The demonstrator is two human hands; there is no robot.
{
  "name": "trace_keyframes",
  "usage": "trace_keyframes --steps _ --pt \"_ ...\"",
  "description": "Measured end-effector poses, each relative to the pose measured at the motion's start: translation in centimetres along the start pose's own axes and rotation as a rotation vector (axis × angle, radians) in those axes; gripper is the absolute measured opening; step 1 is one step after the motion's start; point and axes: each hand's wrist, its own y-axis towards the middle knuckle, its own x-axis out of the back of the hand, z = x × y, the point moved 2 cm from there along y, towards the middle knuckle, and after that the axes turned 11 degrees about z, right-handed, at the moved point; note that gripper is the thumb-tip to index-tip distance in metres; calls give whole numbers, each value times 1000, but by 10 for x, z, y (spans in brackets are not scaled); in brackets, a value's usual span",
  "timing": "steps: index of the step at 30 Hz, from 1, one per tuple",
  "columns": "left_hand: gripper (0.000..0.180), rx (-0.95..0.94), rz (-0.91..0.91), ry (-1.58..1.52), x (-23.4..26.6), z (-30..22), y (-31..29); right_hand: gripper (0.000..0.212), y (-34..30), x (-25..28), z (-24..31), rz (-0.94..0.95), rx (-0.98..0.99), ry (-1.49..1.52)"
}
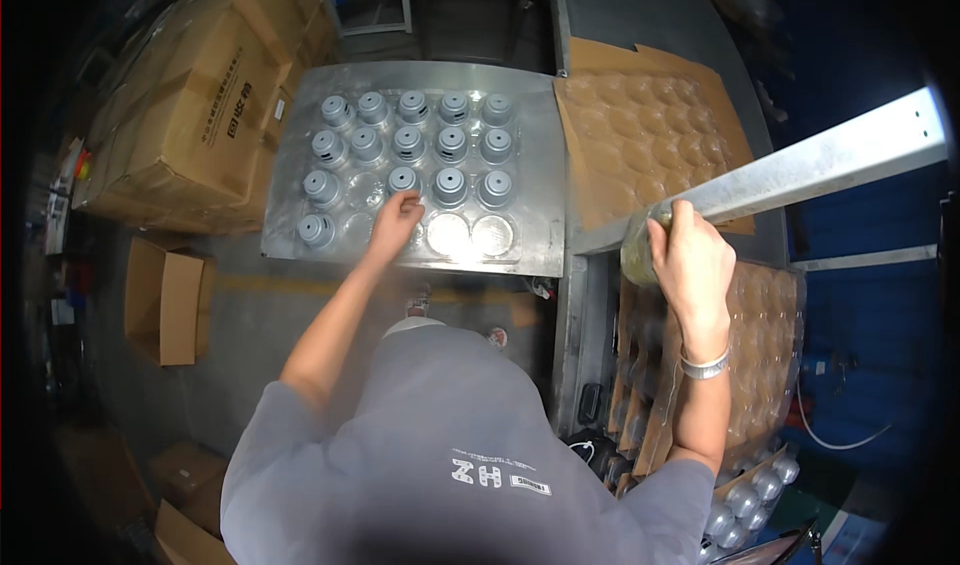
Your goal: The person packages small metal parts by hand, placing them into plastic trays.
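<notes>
Several grey stepped, cup-shaped parts (450, 187) stand in rows in a clear plastic tray (365, 193) on the metal table. My left hand (398, 223) is at the near side of one grey cup-shaped part (404, 179), fingers curled against it; the fingertips are partly hidden. On the right, my right hand (697, 265) is closed around a yellowish, see-through round thing (637, 253) that looks like a roll of tape. This lies against the near side of a long metal beam (800, 170). Two empty round pockets (493, 235) show in the tray's front row.
Cardboard with a clear moulded tray (650, 130) lies right of the metal table (540, 165). Upright stacked trays (760, 350) stand below the beam. Large cardboard boxes (190, 115) are at the left, with an open carton (165, 305) on the floor.
</notes>
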Motion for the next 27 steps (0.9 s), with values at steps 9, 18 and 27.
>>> trace_keyframes --steps 9,18,27 --pt "67 -198 -141 982 59 54 77 50 -38 16 -1 -69 -179 420" --pt "73 4 -55 942 50 -8 74 33 -67 -21 80 -109 281 898" --pt "50 -81 175 -910 -33 -115 -61 60 -42 -117 140 62 64 1406"
